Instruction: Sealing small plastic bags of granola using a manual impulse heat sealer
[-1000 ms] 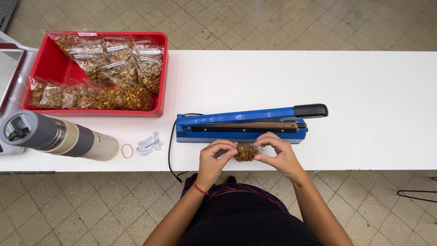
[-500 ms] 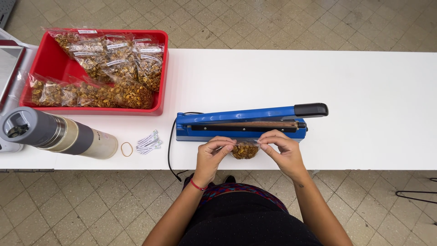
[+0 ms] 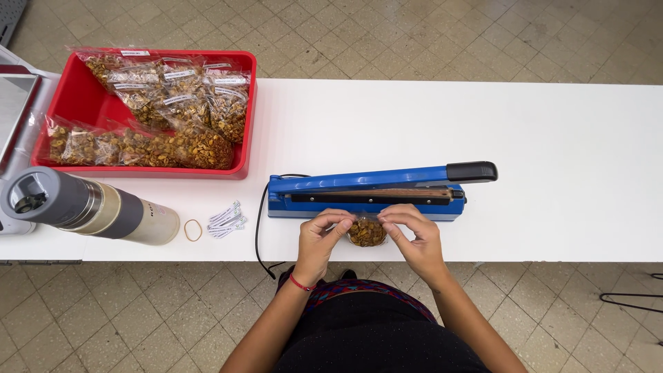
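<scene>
Pinching the top edge of a small clear bag of brown nuts or seeds (image 3: 367,232), the person's left hand (image 3: 319,238) and right hand (image 3: 413,236) each close thumb and fingers on a corner of it, so the bag hangs stretched between them at the near edge of the white table (image 3: 566,159), just in front of the blue heat sealer (image 3: 366,195). The sealer's arm with the black handle (image 3: 472,170) looks lowered or nearly so, though how wide the gap stands cannot be told from this view. The likely trouble is in the bag's mouth: if the two hands pull unevenly, the film may wrinkle or fold, and a seam made across a crease would probably leak. The bag also looks well filled, so contents could ride up toward the open edge and spoil the seam or spill onto the table. Because it sits so close to the table's edge, a slipped pinch could drop it to the tiled floor. The sealer's black cord (image 3: 260,228) runs off the edge just beside the left wrist and could be snagged. The red tray (image 3: 83,103) of filled bags, the grey flask (image 3: 83,205), the rubber band (image 3: 193,230) and the small white labels (image 3: 226,219) lie well apart to the left.
</scene>
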